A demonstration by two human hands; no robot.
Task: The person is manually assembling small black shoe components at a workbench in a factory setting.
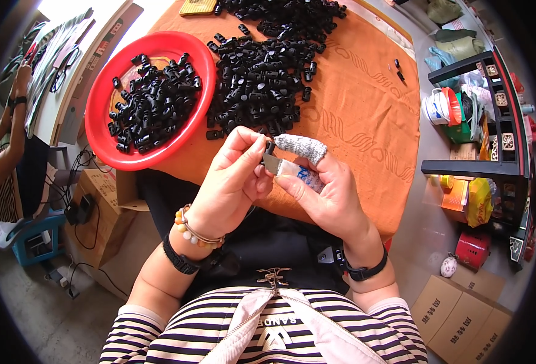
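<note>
Between the thumb and fingers of my left hand (228, 173) is a small black plastic part (270, 147). My right hand (338, 197) grips a short knife (271, 164), its handle wrapped in white and blue material. The metal blade lies close against the black part; whether it touches is hard to tell. A grey knitted cover (301, 145) sleeves my right index finger. Just beyond my hands, a big heap of similar black parts (259, 85) spreads over the orange cloth (365, 115). More of them (156, 103) fill the red basin (207, 67) at the left.
A few loose black pieces (399, 73) lie near the cloth's right edge. At the right, a dark shelf unit (474, 168) holds bags and tubs, with cardboard boxes (462, 315) below. Leftward stand an open carton (101, 209), cables, a blue stool (37, 242) and another person's arm (18, 121).
</note>
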